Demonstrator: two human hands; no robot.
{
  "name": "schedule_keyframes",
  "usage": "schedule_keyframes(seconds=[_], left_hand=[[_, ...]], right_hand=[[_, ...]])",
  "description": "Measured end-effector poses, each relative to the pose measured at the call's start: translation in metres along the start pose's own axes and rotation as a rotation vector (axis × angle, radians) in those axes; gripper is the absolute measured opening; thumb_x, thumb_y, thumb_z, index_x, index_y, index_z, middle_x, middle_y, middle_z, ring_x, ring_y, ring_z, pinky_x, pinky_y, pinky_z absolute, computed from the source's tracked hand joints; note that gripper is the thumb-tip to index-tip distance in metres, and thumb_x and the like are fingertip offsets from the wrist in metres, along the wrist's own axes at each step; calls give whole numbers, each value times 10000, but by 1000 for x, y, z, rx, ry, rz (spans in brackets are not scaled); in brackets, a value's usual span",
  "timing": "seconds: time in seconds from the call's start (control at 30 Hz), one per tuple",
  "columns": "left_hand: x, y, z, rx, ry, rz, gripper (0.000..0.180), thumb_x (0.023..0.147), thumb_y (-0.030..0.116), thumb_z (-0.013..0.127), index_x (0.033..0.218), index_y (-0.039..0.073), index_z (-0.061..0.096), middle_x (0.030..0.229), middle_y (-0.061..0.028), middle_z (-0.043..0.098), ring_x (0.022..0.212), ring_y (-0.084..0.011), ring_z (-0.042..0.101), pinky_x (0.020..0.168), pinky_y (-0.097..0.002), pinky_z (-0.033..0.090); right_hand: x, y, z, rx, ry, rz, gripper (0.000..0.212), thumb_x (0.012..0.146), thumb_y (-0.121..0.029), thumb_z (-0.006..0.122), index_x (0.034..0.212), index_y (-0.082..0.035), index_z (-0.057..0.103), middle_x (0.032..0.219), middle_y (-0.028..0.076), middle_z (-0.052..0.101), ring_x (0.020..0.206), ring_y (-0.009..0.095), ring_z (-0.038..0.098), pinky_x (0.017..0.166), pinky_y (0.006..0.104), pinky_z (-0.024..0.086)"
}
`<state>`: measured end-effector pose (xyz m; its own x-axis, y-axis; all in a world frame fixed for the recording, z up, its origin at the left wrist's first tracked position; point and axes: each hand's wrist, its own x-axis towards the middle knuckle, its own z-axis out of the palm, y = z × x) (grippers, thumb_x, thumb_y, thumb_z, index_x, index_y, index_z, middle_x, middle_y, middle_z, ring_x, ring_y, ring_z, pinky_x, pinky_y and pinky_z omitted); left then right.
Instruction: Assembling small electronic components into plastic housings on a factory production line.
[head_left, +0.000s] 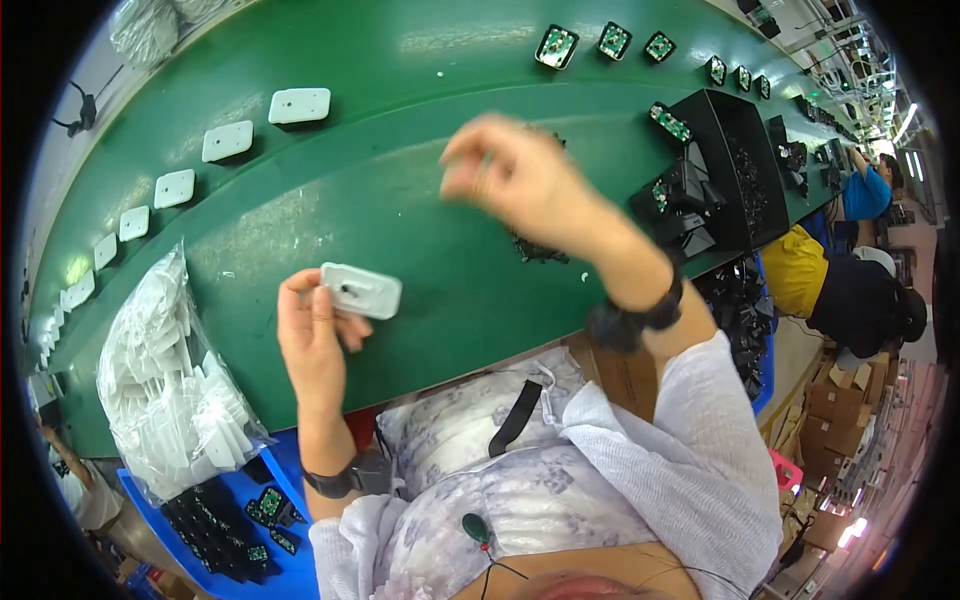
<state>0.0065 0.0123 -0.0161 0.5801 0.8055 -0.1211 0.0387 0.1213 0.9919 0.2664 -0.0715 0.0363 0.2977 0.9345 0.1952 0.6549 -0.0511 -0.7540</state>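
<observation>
My left hand (pixel 318 325) grips a white plastic cover (pixel 362 291) by its left end, thumb on top. The cover is tilted above the green bench, with a small dark spot near its middle. Further right and higher, my right hand (pixel 515 175) is over the bench, smeared by motion. Its fingers look curled, and whether anything is between them cannot be made out. Partly behind my right forearm lies a pile of small black parts (pixel 540 250).
White covers (pixel 300 105) line the bench's left; circuit boards in black housings (pixel 557 47) line the far right. A black bin (pixel 735 170) stands right. A clear bag of white parts (pixel 170 380) lies left. Blue crates (pixel 200 570) flank me. Other people (pixel 850 290) work at right.
</observation>
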Motion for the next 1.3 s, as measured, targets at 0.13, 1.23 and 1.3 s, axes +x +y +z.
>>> schedule_keyframes(seconds=[0.13, 1.23, 1.3], left_hand=[[14, 1, -24, 558, 94, 35, 146, 976, 110, 445, 1031, 31, 555, 763, -87, 601, 659, -181, 599, 577, -286, 456], [-14, -15, -18, 683, 123, 533, 479, 791, -114, 443, 1205, 71, 599, 1274, -89, 582, 1219, -281, 514, 975, -369, 407], [-16, -19, -20, 699, 127, 527, 486, 788, -112, 437, 1204, 74, 604, 1263, -83, 591, 1214, -282, 521, 970, -374, 411]], right_hand=[[81, 91, -73, -776, 407, 194, 572, 857, -565, 560, 1224, -128, 525, 1151, 176, 550, 951, 334, 595, 809, 416, 493], [-1, -40, 76, -203, -331, -460, 435, 739, -17, 685, 1162, -60, 594, 1129, 111, 614, 1016, 288, 589, 859, 363, 497], [-1, -42, 80, -209, -358, -460, 437, 734, -22, 687, 1160, -61, 594, 1123, 104, 615, 1008, 284, 589, 849, 361, 500]])
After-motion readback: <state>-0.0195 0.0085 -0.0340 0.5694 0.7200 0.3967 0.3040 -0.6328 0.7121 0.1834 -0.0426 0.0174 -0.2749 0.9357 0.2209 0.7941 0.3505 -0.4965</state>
